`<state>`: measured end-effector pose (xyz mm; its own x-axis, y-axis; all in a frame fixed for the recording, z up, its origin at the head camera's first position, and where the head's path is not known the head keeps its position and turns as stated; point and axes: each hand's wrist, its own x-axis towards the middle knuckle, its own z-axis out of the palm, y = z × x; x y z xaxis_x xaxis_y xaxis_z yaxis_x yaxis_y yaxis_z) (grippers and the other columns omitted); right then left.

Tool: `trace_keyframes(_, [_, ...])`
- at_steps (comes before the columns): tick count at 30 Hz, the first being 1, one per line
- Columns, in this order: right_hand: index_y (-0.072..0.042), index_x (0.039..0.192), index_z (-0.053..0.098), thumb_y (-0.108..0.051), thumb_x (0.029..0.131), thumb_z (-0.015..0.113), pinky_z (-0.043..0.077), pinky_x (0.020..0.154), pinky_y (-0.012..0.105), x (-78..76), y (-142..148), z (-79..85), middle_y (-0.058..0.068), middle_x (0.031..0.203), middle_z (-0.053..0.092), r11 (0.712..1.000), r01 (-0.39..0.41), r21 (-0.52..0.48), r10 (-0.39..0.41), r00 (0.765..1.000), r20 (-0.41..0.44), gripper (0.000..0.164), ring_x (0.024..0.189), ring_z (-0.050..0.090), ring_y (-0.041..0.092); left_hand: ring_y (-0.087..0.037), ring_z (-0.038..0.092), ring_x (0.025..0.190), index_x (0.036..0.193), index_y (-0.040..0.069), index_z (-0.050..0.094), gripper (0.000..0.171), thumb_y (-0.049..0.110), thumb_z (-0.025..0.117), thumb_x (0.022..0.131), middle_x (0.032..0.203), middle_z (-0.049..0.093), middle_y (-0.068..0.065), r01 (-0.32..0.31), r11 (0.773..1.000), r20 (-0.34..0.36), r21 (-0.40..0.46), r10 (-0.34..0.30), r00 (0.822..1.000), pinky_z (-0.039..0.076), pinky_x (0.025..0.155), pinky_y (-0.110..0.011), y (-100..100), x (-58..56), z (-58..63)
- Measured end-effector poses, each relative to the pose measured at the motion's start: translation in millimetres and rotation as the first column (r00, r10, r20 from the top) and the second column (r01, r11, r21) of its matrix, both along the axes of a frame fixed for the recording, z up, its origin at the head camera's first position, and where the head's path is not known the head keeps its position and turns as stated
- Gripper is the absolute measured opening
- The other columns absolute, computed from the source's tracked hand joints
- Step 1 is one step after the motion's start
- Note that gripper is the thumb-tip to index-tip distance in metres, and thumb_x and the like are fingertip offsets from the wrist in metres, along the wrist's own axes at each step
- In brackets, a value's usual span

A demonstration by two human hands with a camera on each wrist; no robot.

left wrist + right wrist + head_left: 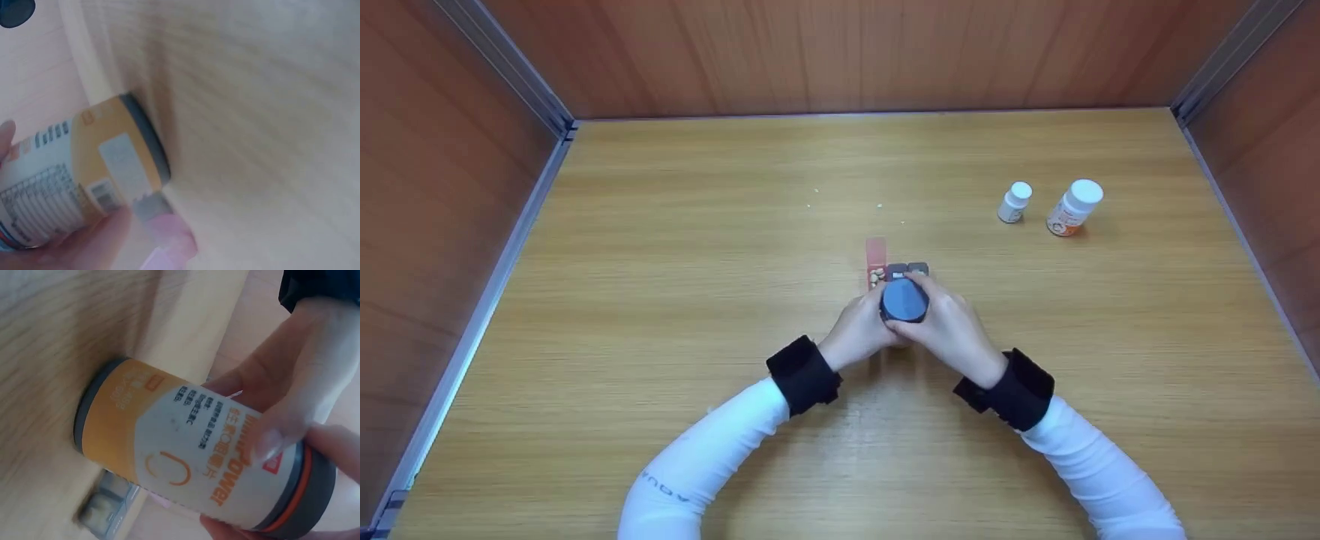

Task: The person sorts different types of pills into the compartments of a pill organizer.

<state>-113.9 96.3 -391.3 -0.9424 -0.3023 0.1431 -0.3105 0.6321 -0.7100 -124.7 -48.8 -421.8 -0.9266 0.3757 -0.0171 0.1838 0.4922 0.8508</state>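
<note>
Both hands are on a tablet bottle with an orange-and-white label (185, 439) and a dark cap (905, 300), upright with its base at the tabletop. My left hand (861, 328) grips the bottle's body, its thumb across the label in the right wrist view. Around the cap end curl the fingers of my right hand (956, 330). Just beyond the bottle lies a pill organizer (897, 270), partly hidden by bottle and hands. Its red compartment (877, 275) has the lid (876, 249) raised and pale tablets inside; the grey compartments (107, 506) appear closed.
Towards the back right stand a small white bottle (1015, 202) and a larger white bottle (1075, 208), both capped. Several tiny white bits (879, 205) lie on the wooden table (697, 247) beyond the organizer. Wood-coloured panels (840, 56) enclose the back and sides.
</note>
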Motion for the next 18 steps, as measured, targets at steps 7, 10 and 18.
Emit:
trace_keyframes(7, [0.010,0.115,0.049,-0.009,0.067,0.075,0.048,0.079,0.038,-20.2,26,27.1,0.024,0.106,0.058,0.994,-0.014,-0.107,0.015,1.000,0.005,0.058,0.094,0.057,0.031,-0.028,0.051,0.107,0.125,0.004,0.041,0.073,0.027,0.076,0.066,0.121,0.051,-0.014,0.043,0.999,0.064,0.020,-0.044,0.997,0.042,0.090,-0.036,-14,3.2,10.4])
trace_keyframes(10, [0.011,0.115,0.048,-0.008,0.068,0.074,0.048,0.078,0.038,-39.1,40,42.3,0.025,0.105,0.057,0.993,-0.003,-0.118,0.002,1.000,-0.013,0.057,0.091,0.057,0.031,-0.032,0.053,0.103,0.123,0.002,0.044,0.068,0.025,0.076,0.068,0.117,0.053,-0.019,0.026,1.000,0.083,0.017,-0.028,0.996,0.043,0.088,-0.039,-23,3.1,13.2])
trace_keyframes(18, [0.007,0.126,0.040,-0.022,0.075,0.070,0.044,0.085,0.041,-109.8,73,51.7,0.026,0.120,0.048,0.995,0.094,-0.041,-0.092,0.994,0.052,0.065,0.107,0.050,0.033,-0.032,0.057,0.092,0.110,-0.004,0.054,0.040,0.018,0.065,0.079,0.105,0.059,-0.020,-0.023,1.000,0.053,-0.014,0.023,0.998,0.046,0.081,-0.037,-44,2.7,15.0])
